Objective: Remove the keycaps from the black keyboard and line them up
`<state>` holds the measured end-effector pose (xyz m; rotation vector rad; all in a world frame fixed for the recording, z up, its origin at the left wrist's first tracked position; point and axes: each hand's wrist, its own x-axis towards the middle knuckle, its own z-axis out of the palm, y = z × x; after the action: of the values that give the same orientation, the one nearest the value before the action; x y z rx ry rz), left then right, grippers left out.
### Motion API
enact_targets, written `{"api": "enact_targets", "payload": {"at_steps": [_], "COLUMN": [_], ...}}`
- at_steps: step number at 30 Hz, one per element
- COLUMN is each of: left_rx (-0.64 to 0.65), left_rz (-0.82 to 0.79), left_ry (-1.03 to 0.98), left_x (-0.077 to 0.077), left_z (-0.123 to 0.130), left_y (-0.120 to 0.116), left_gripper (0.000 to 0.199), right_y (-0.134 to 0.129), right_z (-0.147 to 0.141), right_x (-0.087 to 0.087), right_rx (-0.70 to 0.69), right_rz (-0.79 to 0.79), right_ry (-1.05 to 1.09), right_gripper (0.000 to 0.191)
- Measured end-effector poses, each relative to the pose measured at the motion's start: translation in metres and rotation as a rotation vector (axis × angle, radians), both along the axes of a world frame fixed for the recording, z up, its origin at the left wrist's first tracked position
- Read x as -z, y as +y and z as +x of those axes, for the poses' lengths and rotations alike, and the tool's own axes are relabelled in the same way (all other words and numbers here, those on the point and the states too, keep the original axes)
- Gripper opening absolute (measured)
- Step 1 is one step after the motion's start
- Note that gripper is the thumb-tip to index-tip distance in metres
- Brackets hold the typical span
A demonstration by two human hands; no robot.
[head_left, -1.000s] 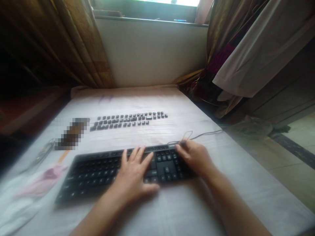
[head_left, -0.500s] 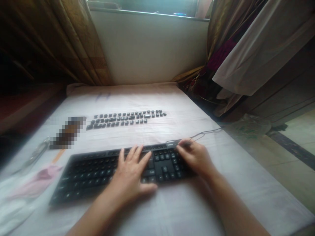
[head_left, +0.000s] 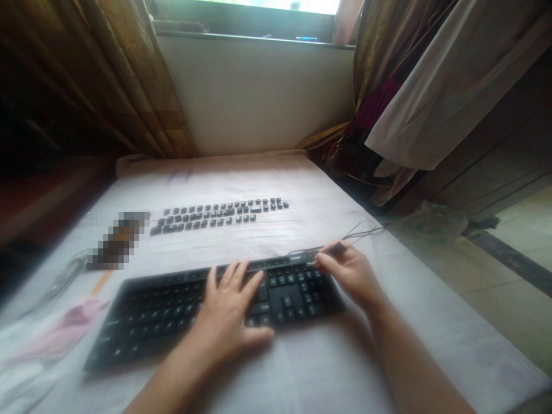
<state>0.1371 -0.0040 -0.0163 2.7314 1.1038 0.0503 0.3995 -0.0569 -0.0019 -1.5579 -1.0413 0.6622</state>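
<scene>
A black keyboard (head_left: pixel 164 310) lies at a slant on the white cloth. My left hand (head_left: pixel 230 305) rests spread over its middle, fingers on the keys and thumb towards the near edge. At the keyboard's far right corner, my right hand (head_left: pixel 349 273) is closed in a pinch. A small tool with a dark end (head_left: pixel 337 248) sits in its grip, a thin pale tip pointing at the keys; its exact kind is unclear. Beyond the keyboard, loose keycaps (head_left: pixel 229 212) are laid out in rows.
On the left lie a blurred-out dark object (head_left: pixel 118 241), a clear plastic-looking item (head_left: pixel 66 273) and a pink cloth (head_left: pixel 69 328). A thin cable (head_left: pixel 364 232) runs behind the keyboard to the table's right edge. Curtains (head_left: pixel 125 75) and hanging clothes (head_left: pixel 414 121) flank the far side.
My right hand has turned slightly at the keyboard's right corner, so the dark tool end shows more clearly. My left hand stays spread on the keys. The view has tilted up slightly.
</scene>
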Motion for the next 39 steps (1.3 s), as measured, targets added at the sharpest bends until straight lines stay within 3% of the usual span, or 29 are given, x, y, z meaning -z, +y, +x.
{"api": "enact_targets", "payload": {"at_steps": [7,13,18,26,29,35,39], "left_rx": [0.027,0.004,-0.092,-0.226,-0.260,-0.374,-0.416], "left_rz": [0.056,0.050,-0.227,-0.716,-0.810,-0.997,-1.074], "left_ry": [-0.084,-0.367,-0.638,-0.821,-0.864,-0.955,-0.972], "left_x": [0.004,-0.005,-0.012,-0.019,-0.017,-0.015,-0.017], "left_z": [-0.003,0.005,0.010,0.014,0.015,0.016,0.015], "left_y": [0.000,-0.008,-0.014,-0.017,-0.016,-0.012,-0.011], "left_gripper": [0.092,0.048,0.034,0.024,0.024,0.031,0.036], "right_y": [-0.002,-0.009,-0.014,-0.015,-0.015,-0.011,-0.005], "right_z": [-0.020,-0.049,-0.066,-0.073,-0.071,-0.061,-0.048], "right_x": [0.004,-0.004,-0.003,0.002,0.001,0.006,0.017], "right_rx": [-0.066,-0.168,-0.286,-0.374,-0.350,-0.165,-0.215], "right_rz": [0.091,0.318,0.479,0.542,0.528,0.486,0.474], "right_ry": [-0.035,-0.242,-0.303,-0.343,-0.365,-0.470,-0.600], "right_gripper": [0.024,0.004,0.007,0.014,0.011,0.011,0.023]}}
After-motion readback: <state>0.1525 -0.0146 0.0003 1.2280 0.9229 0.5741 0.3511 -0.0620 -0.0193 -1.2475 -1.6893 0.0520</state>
